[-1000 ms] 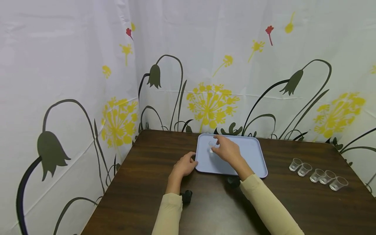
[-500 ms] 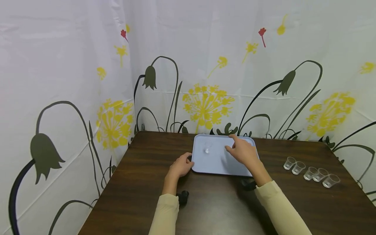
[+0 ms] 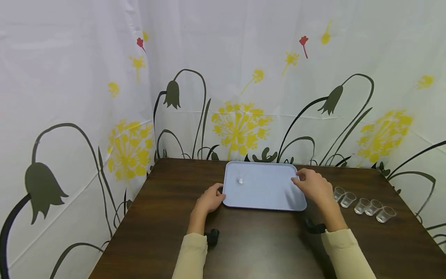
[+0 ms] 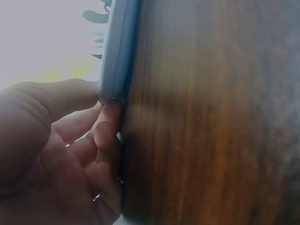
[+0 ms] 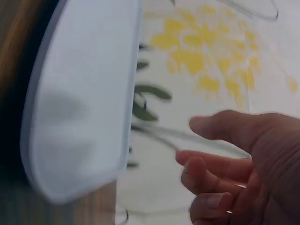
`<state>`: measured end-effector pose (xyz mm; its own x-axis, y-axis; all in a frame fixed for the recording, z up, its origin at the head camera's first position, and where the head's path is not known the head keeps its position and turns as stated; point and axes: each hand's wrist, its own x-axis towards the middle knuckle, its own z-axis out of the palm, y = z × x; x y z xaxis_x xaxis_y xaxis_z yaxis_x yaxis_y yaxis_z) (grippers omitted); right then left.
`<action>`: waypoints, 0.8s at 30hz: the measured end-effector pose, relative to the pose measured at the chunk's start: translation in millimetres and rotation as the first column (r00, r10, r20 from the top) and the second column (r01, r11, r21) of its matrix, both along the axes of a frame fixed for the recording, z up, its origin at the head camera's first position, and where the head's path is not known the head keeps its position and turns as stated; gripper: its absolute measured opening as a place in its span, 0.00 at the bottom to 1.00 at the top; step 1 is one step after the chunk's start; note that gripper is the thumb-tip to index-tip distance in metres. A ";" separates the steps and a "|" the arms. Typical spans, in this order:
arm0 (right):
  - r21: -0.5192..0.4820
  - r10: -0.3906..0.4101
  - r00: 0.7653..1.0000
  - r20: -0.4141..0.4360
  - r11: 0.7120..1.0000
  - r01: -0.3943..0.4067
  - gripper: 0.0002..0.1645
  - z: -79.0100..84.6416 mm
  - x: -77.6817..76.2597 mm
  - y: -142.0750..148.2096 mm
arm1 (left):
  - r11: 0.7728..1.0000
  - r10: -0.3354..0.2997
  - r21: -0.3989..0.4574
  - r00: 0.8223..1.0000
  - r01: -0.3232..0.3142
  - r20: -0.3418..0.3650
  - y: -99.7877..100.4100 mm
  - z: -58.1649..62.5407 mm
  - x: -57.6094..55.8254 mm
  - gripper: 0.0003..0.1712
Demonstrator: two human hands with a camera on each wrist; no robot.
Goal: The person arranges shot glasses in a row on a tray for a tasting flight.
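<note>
A pale blue tray point(image 3: 263, 190) lies on the table, with one small clear cup point(image 3: 241, 179) standing in its left part. At the tray's left edge, my left hand point(image 3: 210, 198) pinches the rim; in the left wrist view the thumb point(image 4: 75, 96) is on one side of the rim and the fingers point(image 4: 110, 136) are on the other. My right hand point(image 3: 316, 186) hovers by the tray's right edge and holds nothing. The right wrist view shows its thumb point(image 5: 220, 124) and fingers apart, with a gap between them and the tray.
Several clear cups point(image 3: 363, 205) stand in a slanting row on the right side of the dark wooden table point(image 3: 258, 240). A white curtain point(image 3: 258, 42) with printed flowers hangs behind the table and along its left side.
My right hand has left the small cup on the tray and moved right, past the tray's right edge. My left hand stays at the left edge. The head view has turned slightly right.
</note>
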<state>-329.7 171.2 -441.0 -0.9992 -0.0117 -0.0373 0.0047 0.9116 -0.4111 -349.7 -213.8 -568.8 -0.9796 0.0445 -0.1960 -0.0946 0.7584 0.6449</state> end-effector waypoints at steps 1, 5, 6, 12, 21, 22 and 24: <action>-0.008 -0.007 1.000 0.010 1.000 0.008 0.33 0.5 0.8 5.3 | 1.000 0.008 -0.003 1.000 -0.008 0.003 -1.4 -0.3 0.4 0.32; -0.019 -0.021 0.999 0.048 1.000 0.022 0.36 7.7 3.3 29.2 | 1.000 0.026 -0.008 1.000 -0.026 -0.010 -5.9 -7.8 -4.2 0.32; -0.015 -0.027 0.998 0.065 0.999 0.028 0.37 9.7 4.3 36.2 | 1.000 0.019 -0.007 1.000 -0.019 -0.011 -6.4 -8.9 -4.5 0.32; 0.086 -0.106 0.982 0.158 0.992 0.094 0.43 19.0 15.8 76.9 | 1.000 0.001 0.002 1.000 -0.001 0.002 -6.4 -11.0 -4.2 0.32; 0.081 -0.162 0.961 0.223 0.986 0.147 0.38 13.6 24.6 116.4 | 1.000 -0.008 0.015 1.000 0.008 -0.005 -2.8 -6.2 -5.4 0.32; 0.077 -0.159 0.958 0.237 0.986 0.145 0.38 12.3 25.3 119.2 | 1.000 -0.010 0.016 1.000 0.010 -0.002 -2.2 -6.6 -5.6 0.32; 0.071 -0.154 0.955 0.255 0.988 0.140 0.38 9.9 26.5 123.5 | 1.000 -0.011 0.017 1.000 0.011 -0.001 -1.3 -7.9 -5.6 0.32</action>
<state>-303.2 294.6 -431.1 -0.9456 0.1433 -0.2919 0.2402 0.9129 -0.3301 -355.3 -215.1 -576.6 -0.9792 0.0583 -0.1944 -0.0860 0.7485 0.6575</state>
